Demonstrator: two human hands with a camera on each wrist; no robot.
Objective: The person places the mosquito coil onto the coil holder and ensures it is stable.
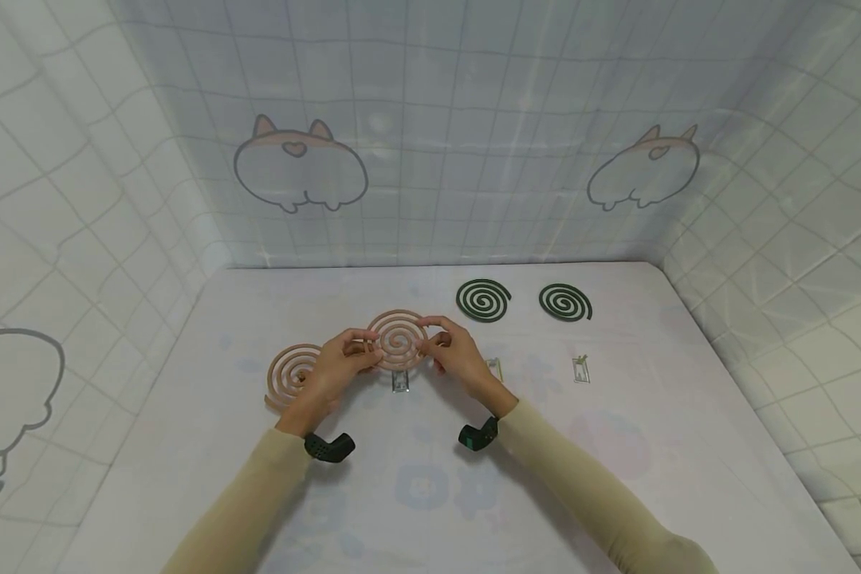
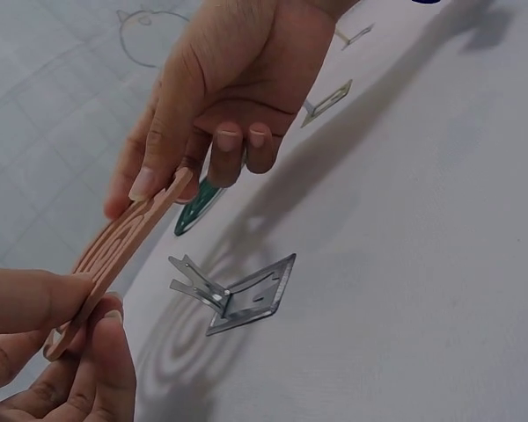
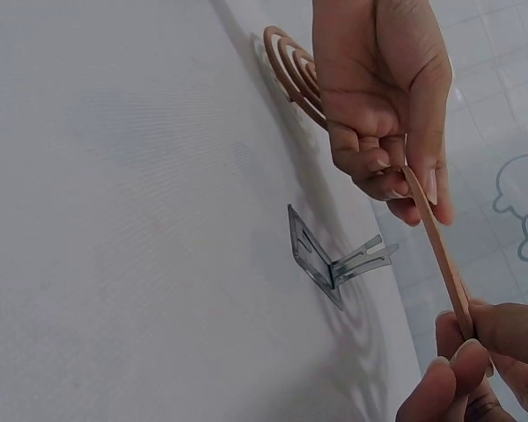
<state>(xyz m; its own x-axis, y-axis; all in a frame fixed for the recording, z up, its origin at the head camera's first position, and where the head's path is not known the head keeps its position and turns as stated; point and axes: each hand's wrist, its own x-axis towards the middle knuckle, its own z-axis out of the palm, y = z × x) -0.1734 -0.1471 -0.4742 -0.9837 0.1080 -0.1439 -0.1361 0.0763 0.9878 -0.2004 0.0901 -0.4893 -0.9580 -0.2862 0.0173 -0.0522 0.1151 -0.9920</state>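
Observation:
A brown mosquito coil (image 1: 398,342) is held up by its two sides, its flat face tilted. My left hand (image 1: 339,365) pinches its left edge between thumb and fingers. On the opposite edge, my right hand (image 1: 461,357) pinches the coil (image 3: 442,255) the same way. Below it a small metal coil stand (image 2: 251,294) lies on the table, its split prongs bent upward. In the right wrist view the coil is apart from the prongs of that stand (image 3: 317,257). Another brown coil (image 1: 280,381) is left of my left hand, which partly covers it.
Two dark green mosquito coils (image 1: 483,300) lie at the back right of the white-covered table (image 1: 416,486). One more metal stand (image 1: 581,369) sits at the right, and another (image 1: 496,369) is partly behind my right hand. A grid-patterned cloth wall (image 1: 473,159) rises behind.

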